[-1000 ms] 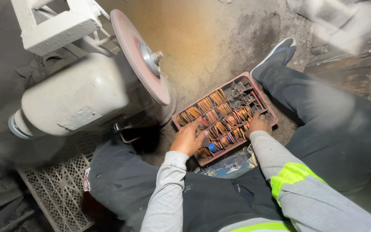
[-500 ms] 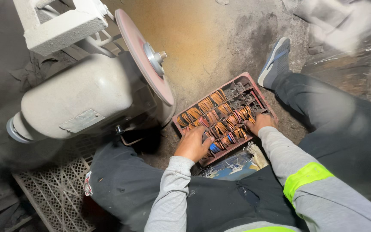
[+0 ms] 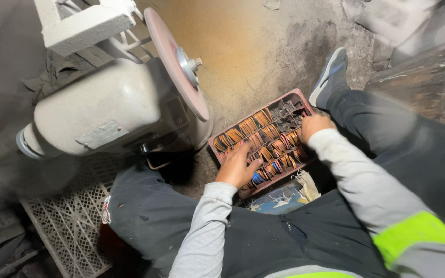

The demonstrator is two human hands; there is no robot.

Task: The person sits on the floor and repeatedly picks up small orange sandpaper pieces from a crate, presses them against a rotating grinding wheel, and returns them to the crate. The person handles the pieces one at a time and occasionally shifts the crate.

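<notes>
A reddish compartment tray [image 3: 226, 136] lies on the ground between my legs, filled with rows of several small orange and copper-coloured pieces [image 3: 263, 135]. My left hand [image 3: 237, 167] rests palm down on the tray's near left part, fingers spread over the pieces. My right hand [image 3: 314, 125] sits at the tray's right edge, fingers curled down into a compartment; what they hold is hidden. Both arms wear grey sleeves, the right with a yellow-green reflective band.
A large white motor [image 3: 96, 116] with a pinkish grinding disc [image 3: 177, 62] stands at the left, close to the tray. A white plastic crate [image 3: 70, 221] lies under my left leg. My right shoe [image 3: 330, 77] rests past the tray. Dusty blocks [image 3: 418, 77] sit at right.
The view has shifted slightly, so the tray sits more to the right. My right hand has moved up along the tray's right edge; my left hand stays spread on the pieces.
</notes>
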